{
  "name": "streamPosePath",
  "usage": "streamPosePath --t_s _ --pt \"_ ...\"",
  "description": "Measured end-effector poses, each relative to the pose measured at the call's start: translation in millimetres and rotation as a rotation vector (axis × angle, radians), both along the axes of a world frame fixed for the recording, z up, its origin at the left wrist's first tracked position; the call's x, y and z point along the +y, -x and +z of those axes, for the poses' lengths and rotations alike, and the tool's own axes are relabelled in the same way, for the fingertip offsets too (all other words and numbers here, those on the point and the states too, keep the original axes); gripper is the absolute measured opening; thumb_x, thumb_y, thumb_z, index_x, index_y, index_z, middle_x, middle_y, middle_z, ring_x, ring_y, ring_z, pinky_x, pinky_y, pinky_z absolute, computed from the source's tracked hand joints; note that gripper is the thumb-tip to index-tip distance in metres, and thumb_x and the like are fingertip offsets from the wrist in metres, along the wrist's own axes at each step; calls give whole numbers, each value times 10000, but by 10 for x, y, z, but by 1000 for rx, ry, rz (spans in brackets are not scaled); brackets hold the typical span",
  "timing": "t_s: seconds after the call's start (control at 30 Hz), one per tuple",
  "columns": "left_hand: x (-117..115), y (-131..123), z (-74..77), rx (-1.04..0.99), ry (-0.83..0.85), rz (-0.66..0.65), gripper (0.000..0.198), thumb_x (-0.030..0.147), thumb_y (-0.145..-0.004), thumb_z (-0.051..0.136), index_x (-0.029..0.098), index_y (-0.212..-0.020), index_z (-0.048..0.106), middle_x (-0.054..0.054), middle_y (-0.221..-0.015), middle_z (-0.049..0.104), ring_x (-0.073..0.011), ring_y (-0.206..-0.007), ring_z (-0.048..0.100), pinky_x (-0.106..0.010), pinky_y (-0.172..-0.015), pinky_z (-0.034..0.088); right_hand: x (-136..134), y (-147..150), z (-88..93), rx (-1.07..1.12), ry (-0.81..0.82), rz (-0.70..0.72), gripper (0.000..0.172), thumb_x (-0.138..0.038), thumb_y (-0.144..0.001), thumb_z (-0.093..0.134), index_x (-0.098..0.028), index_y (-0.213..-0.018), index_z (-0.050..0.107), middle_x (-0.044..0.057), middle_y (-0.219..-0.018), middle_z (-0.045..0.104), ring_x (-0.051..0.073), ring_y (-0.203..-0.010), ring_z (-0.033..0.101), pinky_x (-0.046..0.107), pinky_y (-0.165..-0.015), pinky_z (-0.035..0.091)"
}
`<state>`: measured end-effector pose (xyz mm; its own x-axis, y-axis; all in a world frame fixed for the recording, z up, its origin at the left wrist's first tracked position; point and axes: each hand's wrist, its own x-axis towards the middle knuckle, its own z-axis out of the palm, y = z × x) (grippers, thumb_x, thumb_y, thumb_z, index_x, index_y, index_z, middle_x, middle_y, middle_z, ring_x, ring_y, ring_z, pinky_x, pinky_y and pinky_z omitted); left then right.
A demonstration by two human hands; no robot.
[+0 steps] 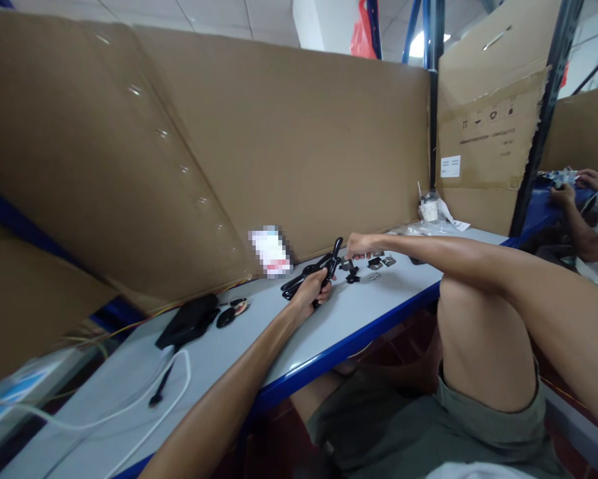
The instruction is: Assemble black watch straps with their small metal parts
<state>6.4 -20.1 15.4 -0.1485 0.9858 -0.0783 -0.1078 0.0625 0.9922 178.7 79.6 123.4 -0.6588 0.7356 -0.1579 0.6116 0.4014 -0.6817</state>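
The left hand (314, 291) is gripping a black handled piece (337, 248), and more black pieces (308, 269) are lying behind it on the desk (259, 319). The right hand (359, 246) is hovering with curled fingers beside small dark parts (352, 275); whether it is holding one is unclear. A white cable (189, 372) is trailing near a black case (191, 319).

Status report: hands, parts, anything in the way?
Left hand gripping a black piece. Right hand at small dark parts, grip unclear. Other black pieces beside left hand; no blockage evident.
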Motion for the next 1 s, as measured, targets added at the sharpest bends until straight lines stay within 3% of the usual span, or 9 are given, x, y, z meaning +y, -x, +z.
streamPosePath --t_s 0.23,0.43,0.57,0.73,1.0 --pt "0 -4 3 -122 -11 -41 311 427 -1032 563 197 -838 486 113 -499 301 -53 -345 215 -165 -345 137 -145 0 7 -9 65 91 125 -178 -918 707 -137 -801 721 66 -733 700 162 -747 649 288 -749 519" --pt "29 35 45 -259 -23 19 345 428 -1081 460 209 -815 445 111 -500 276 -54 -339 198 -169 -342 134 -220 111 65 98 123 82 201 -123 -992 586 -116 -824 697 48 -719 665 125 -739 620 255 -773 516" --pt "33 67 80 -320 -20 -44 350 444 -1074 475 208 -817 446 112 -508 260 -55 -338 181 -169 -336 137 -234 123 89 132 148 126 299 -100 -1011 524 -109 -732 632 53 -721 654 112 -700 599 248 -731 496" --pt "18 22 56 -224 -60 -119 390 526 -1027 566 203 -835 465 114 -511 292 -49 -346 199 -169 -345 158 -262 87 64 98 140 130 331 -75 -1033 474 -86 -736 620 53 -698 649 106 -677 582 242 -677 463" --pt "10 8 2 -47 -144 -121 435 468 -910 760 225 -823 411 114 -549 360 -38 -362 263 -165 -367 183 -240 42 22 68 177 160 299 -37 -1021 449 -68 -784 628 72 -709 673 114 -701 607 250 -713 462"
